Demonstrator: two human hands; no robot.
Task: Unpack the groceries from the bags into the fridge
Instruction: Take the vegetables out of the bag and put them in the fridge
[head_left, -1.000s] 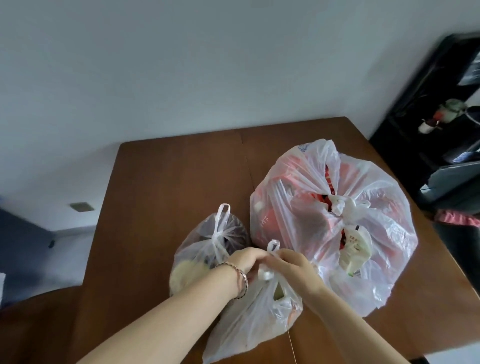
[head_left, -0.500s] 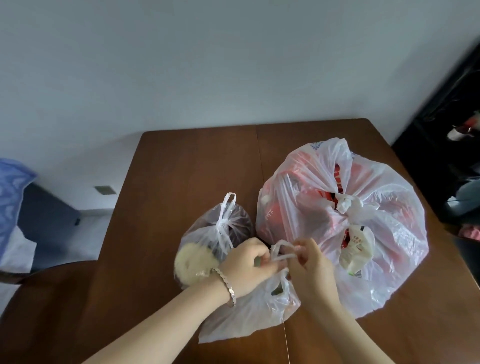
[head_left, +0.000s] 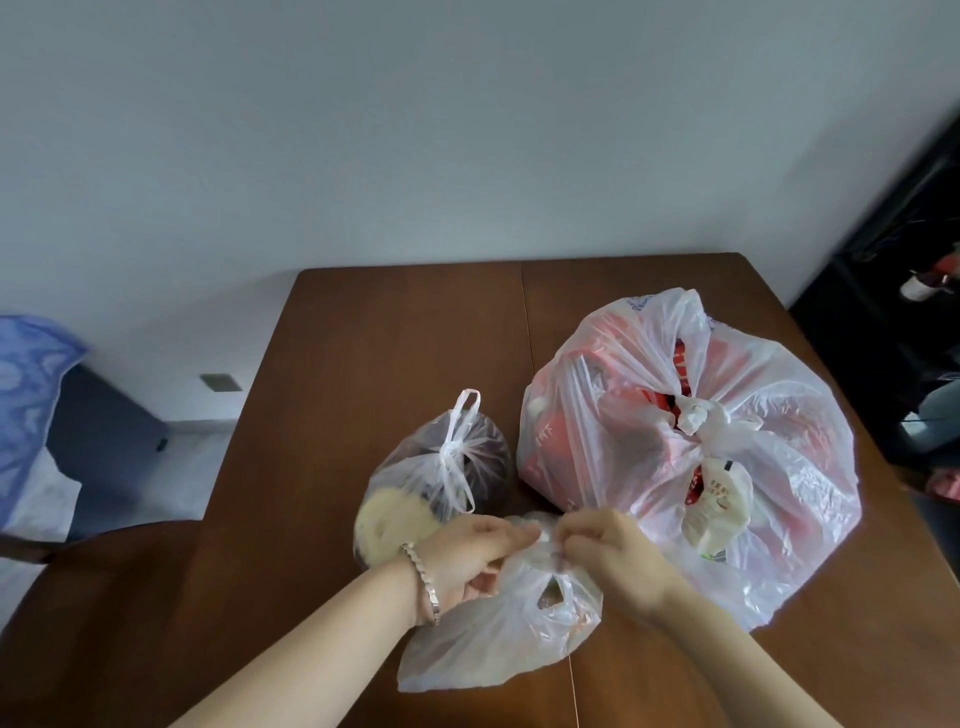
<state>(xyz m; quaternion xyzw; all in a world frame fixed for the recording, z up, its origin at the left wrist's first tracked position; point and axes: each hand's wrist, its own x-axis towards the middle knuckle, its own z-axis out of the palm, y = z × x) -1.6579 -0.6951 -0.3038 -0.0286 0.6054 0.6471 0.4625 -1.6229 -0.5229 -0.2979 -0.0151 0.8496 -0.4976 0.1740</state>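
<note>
1. Brown wooden table (head_left: 389, 338) fills the head view beneath a plain pale wall. A blue patterned cloth (head_left: 26, 389) shows at the left edge and dark shelving (head_left: 883, 338) at the right. No fridge is in sight.
2. Three bags sit on the table. A small translucent white plastic bag (head_left: 493, 639) lies nearest the person. Just behind it is a tied clear bag with dark contents and a pale yellow lump (head_left: 441, 478). To the right is a large white plastic bag stuffed with red packets (head_left: 701, 441), knotted at its top.
3. The left hand (head_left: 467, 556), with a silver bracelet (head_left: 423, 582) on its wrist, pinches the small bag's knotted handles (head_left: 545, 535) with curled fingers. The right hand (head_left: 618, 561) pinches the same knot from the other side, so the fingertips almost meet.
4. The step in hand looks like untying this knot, so unpacking has barely begun.
5. It will likely go best if one hand anchors the knot while the other teases a single loop loose. Pulling the handles straight apart would probably tighten the knot or tear the thin film.
6. The bag should stay resting on the table, so that nothing spills once the mouth opens. Its contents are too blurred to name.
</note>
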